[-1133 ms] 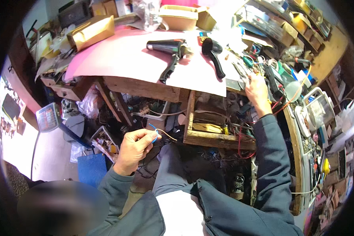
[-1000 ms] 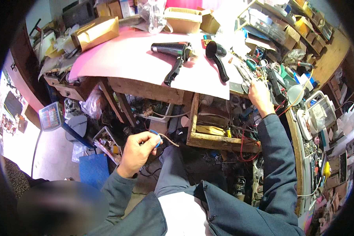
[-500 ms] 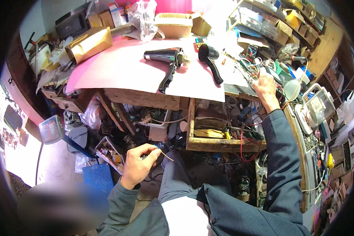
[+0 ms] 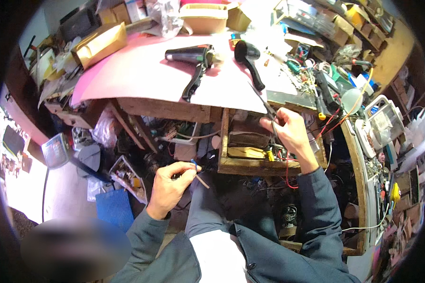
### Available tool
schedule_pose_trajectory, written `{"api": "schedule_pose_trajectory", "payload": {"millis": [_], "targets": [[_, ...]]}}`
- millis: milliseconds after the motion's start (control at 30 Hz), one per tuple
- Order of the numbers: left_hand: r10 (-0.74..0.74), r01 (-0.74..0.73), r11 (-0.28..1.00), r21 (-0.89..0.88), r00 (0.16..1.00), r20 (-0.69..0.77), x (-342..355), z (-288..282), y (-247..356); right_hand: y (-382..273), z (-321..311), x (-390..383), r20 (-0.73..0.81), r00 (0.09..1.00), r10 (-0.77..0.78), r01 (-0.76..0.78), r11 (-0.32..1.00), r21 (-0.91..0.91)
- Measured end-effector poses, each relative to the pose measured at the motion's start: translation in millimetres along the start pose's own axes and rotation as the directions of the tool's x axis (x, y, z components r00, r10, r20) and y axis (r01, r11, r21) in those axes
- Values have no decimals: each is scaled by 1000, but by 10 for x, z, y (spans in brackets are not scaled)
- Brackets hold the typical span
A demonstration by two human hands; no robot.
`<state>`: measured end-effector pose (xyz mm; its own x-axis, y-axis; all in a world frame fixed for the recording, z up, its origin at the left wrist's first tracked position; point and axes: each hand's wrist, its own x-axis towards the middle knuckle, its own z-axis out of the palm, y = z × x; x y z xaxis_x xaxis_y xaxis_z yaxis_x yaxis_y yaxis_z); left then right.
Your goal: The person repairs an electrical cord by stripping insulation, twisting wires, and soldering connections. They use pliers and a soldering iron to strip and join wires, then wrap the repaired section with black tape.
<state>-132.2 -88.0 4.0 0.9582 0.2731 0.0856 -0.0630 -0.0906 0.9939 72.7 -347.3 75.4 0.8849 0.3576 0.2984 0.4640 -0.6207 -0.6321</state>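
My left hand (image 4: 169,187) is closed above my lap, pinching a short thin wire (image 4: 202,181). That wire has a tan or copper-coloured length and a bit of blue near the fingertips. Over the open wooden drawer, my right hand (image 4: 289,131) grips a slim dark pointed tool (image 4: 268,107), whose tip points up toward the tabletop; its exact kind is not clear. Beyond it on the pink sheet (image 4: 127,70) lie a black hair dryer (image 4: 193,59) with a silver-black barrel and a second black hair dryer piece (image 4: 248,61), bent at the handle.
The wooden drawer (image 4: 264,167) juts out beneath the bench, with a yellow item and red wires in it. At the right are loose tools, wires and a clear plastic box (image 4: 385,120). Cardboard boxes (image 4: 203,19) line the back. A blue board (image 4: 114,210) leans at lower left.
My right hand has drawn back from the cluttered right side of the bench to above the drawer, now with the dark pointed tool in it. My left hand keeps its pinch on the wire.
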Motion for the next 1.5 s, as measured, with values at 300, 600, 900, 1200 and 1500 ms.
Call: {"api": "schedule_pose_trajectory", "payload": {"millis": [300, 600, 900, 1200, 1500], "targets": [[-69, 70, 997, -13, 996, 55, -40, 4, 21, -447, 450, -696, 421, 885, -201, 199, 979, 49], [-52, 60, 993, -105, 996, 74, -65, 29, -40, -463, 617, -877, 446, 858, -255, 280, 960, 11], [-324, 382, 828, -411, 924, 205, -77, -67, -33, -374, 848, -1098, 548, 788, -281, 47, 915, 401], [-203, 263, 909, -323, 957, 208, -154, -127, -200, -413, 982, -1295, 630, 748, -210, -178, 851, 495], [-199, 257, 925, -281, 956, 217, -199, -145, -219, -417, 1095, -1437, 539, 825, -172, -182, 822, 540]]}}
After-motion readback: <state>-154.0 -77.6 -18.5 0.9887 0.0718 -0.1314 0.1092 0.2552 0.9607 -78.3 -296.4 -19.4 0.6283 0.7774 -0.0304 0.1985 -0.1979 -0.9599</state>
